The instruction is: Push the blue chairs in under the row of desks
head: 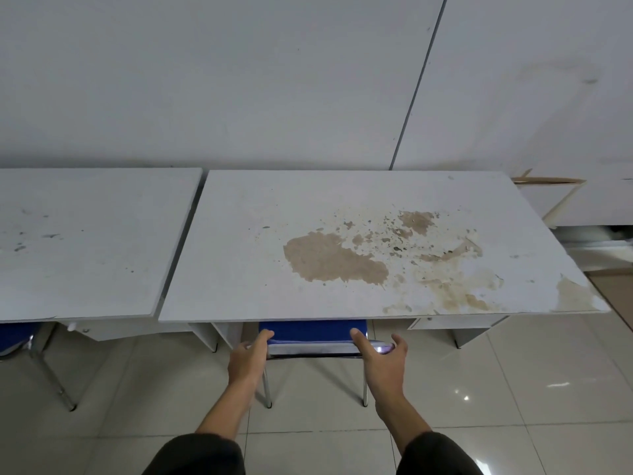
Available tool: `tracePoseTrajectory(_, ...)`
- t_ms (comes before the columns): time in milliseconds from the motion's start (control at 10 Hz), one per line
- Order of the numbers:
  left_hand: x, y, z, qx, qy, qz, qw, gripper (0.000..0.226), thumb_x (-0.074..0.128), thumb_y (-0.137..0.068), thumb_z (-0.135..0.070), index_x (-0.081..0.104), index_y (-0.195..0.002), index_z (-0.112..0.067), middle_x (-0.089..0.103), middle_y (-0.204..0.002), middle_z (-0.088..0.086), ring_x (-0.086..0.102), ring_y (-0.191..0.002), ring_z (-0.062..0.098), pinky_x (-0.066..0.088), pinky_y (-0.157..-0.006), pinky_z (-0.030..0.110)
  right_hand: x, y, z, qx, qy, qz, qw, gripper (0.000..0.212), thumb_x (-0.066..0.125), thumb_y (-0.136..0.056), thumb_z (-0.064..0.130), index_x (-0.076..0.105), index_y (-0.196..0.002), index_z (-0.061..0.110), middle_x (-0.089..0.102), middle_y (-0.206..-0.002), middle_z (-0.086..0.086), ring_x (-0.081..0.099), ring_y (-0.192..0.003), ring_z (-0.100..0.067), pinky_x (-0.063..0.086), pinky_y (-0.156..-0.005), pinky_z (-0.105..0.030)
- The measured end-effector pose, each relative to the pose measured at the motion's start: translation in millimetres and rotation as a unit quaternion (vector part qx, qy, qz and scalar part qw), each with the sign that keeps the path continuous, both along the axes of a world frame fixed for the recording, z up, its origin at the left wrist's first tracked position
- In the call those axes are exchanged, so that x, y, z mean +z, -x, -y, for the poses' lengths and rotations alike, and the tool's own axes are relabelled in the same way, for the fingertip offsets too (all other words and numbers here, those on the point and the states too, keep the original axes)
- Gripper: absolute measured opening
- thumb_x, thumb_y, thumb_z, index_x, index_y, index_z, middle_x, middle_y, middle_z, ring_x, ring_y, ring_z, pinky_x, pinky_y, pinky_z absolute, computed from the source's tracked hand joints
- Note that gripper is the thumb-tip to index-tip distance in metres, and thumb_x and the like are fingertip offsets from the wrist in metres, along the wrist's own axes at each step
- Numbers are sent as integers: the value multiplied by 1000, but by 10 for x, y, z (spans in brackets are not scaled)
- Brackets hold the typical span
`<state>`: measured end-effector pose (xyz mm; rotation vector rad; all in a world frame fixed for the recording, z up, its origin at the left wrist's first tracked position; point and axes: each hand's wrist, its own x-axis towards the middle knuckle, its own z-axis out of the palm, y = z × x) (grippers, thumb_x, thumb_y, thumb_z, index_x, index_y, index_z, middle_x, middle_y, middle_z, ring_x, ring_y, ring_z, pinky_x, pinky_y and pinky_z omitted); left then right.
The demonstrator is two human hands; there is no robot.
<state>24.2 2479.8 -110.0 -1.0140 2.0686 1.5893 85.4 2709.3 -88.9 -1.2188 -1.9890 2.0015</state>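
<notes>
A blue chair (312, 334) with chrome legs stands tucked under the front edge of a stained white desk (260, 234); only its backrest and rear legs show. My left hand (247, 358) grips the backrest's left end, thumb on the blue pad. My right hand (382, 359) grips the right end the same way. A second blue chair (15, 337) shows partly under the neighbouring white desk (85, 241) at the far left.
The desks stand side by side against a pale wall, a narrow gap between them. A drawer unit (459, 325) hangs under the right side of the stained desk. A broken white cabinet (561, 200) stands at the right. Glossy beige tiles cover the floor.
</notes>
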Motion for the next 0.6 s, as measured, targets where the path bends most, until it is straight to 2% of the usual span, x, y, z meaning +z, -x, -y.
tracePoseTrajectory(100, 2, 177, 38, -4, -2, -9, 1000, 45, 71, -92, -43, 69, -87, 2, 65, -84, 14, 59, -75, 24, 44, -66, 36, -30, 154, 36, -5, -4, 1, 1000, 111, 89, -70, 54, 27, -156, 20, 41, -152, -11, 45, -136, -32, 40, -111, -44)
tracePoseTrajectory(200, -11, 281, 49, -12, -1, -13, 1000, 47, 69, -91, -45, 73, -98, 2, 71, -94, 16, 64, -81, 27, 46, -66, 34, -27, 264, 67, -18, -4, 11, 1000, 111, 90, -68, 55, 29, -154, 21, 43, -149, -11, 47, -133, -33, 42, -111, -47)
tracePoseTrajectory(300, -76, 288, 7, 2, 26, -12, 1000, 54, 67, -90, -47, 73, -99, 6, 71, -94, 20, 66, -81, 30, 47, -66, 37, -29, 262, 48, -19, -7, 29, 999, 110, 91, -67, 55, 31, -153, 22, 44, -146, -9, 47, -131, -32, 42, -109, -46)
tracePoseTrajectory(400, -68, 302, -3, 8, 47, 1, 999, 58, 67, -89, -48, 73, -95, 10, 69, -83, 17, 65, -77, 31, 48, -68, 40, -25, 270, 8, -23, -17, 26, 999, 109, 93, -68, 49, 33, -153, 17, 44, -147, -13, 46, -134, -33, 39, -109, -45)
tracePoseTrajectory(500, 26, 376, 33, -38, 70, 18, 997, 55, 68, -92, -50, 79, -94, 5, 66, -79, 9, 61, -75, 22, 45, -69, 38, 18, 318, -28, -16, -3, 65, 998, 108, 96, -65, 43, 38, -150, 10, 46, -146, -18, 48, -130, -34, 39, -109, -42)
tracePoseTrajectory(600, 182, 441, 95, -86, 49, 32, 995, 70, 74, -83, -62, 81, -102, 5, 73, -86, 10, 65, -78, 19, 51, -81, 35, 245, 365, -47, -12, 27, 84, 996, 108, 98, -59, 47, 48, -144, 1, 53, -145, -20, 54, -125, -33, 43, -109, -40)
